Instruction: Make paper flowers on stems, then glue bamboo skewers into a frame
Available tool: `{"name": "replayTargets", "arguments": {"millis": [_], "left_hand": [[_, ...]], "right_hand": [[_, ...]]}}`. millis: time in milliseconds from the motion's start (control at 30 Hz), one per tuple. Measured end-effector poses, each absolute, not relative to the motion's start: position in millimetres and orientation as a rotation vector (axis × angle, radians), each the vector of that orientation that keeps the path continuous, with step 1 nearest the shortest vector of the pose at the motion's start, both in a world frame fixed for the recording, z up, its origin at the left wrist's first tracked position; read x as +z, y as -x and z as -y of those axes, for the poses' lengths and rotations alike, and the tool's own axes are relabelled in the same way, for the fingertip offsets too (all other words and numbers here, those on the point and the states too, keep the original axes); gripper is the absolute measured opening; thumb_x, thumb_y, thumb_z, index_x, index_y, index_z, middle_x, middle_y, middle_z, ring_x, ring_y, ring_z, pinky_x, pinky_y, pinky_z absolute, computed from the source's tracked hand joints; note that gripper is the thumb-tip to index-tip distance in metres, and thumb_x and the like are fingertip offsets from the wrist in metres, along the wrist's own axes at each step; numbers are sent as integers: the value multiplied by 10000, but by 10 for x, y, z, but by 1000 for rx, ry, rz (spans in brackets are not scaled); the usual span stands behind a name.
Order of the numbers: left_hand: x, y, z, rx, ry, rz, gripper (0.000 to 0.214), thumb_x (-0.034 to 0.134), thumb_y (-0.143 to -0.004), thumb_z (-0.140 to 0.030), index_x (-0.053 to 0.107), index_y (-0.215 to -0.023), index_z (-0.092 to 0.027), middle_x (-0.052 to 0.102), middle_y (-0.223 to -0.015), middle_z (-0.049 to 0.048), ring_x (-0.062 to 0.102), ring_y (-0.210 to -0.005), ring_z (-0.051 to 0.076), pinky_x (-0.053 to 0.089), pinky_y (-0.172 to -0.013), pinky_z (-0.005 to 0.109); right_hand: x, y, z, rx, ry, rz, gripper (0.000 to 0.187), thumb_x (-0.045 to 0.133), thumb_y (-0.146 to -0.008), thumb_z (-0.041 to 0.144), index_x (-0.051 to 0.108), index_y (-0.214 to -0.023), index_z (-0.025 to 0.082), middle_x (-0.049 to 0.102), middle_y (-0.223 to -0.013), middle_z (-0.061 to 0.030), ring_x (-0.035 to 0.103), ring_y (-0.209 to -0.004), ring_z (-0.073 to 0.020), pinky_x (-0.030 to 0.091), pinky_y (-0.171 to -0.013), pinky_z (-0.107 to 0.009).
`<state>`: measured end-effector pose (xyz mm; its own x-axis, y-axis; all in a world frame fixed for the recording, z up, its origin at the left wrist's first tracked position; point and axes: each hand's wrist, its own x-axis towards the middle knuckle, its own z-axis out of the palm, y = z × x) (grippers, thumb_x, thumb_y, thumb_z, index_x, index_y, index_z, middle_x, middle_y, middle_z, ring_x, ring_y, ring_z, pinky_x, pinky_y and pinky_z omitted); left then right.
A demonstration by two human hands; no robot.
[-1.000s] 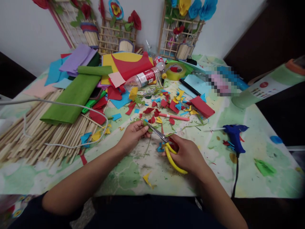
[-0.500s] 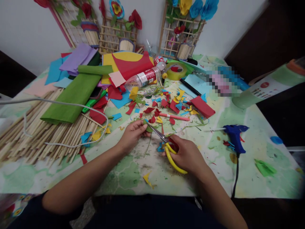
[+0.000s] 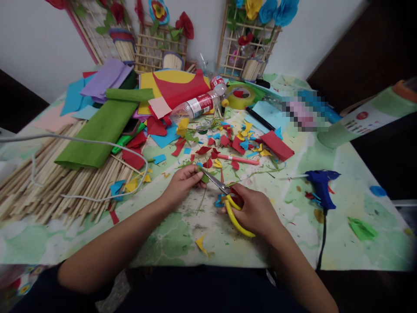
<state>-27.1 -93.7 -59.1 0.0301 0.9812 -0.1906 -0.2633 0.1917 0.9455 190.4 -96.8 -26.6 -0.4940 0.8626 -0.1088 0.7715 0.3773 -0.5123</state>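
Note:
My left hand point(image 3: 185, 182) pinches a small piece of green paper point(image 3: 205, 178) between thumb and fingers. My right hand point(image 3: 257, 208) is closed round the yellow handles of a pair of scissors point(image 3: 217, 183). The blades point up and left, their tips at the green piece beside my left thumb. How far the blades are into the paper I cannot tell. Just beyond my hands lie red, yellow and blue paper scraps point(image 3: 236, 145) and a pink stick-like pen point(image 3: 237, 160). A yellow scrap point(image 3: 202, 246) lies nearer to me.
Bamboo sticks point(image 3: 65, 182) are heaped at left beneath folded green paper point(image 3: 97, 134), with a white cable point(image 3: 97, 141) across them. A blue glue gun point(image 3: 322, 187) lies at right, near a green bottle point(image 3: 361, 117). Behind are a plastic bottle point(image 3: 200, 105), tape point(image 3: 240, 96) and flower-decked stick lattices point(image 3: 163, 48).
Both hands and the scissors stay almost where they were. The scissors and the green paper have shifted only very slightly.

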Motion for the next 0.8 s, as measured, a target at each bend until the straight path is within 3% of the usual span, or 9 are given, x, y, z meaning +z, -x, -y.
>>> {"name": "replayTargets", "arguments": {"millis": [533,800], "left_hand": [[-553,261,933,1226,-843,-1024,178,633,-767,-296,606,-690,-138,636,-669,22,572,-615,110,472,-601,229],[-581,272,930,1210,-855,-1014,159,623,-765,-276,590,-695,-137,626,-659,16,568,-619,120,456,-613,242]], "right_hand": [[-250,-1902,972,778,1478,2455,352,570,-765,505,557,-983,229,599,-669,1,528,-580,-152,277,-519,-230],[-248,-1914,974,707,1488,2501,311,572,-761,439,543,-991,232,618,-689,8,546,-592,-154,249,-513,-233]]}}
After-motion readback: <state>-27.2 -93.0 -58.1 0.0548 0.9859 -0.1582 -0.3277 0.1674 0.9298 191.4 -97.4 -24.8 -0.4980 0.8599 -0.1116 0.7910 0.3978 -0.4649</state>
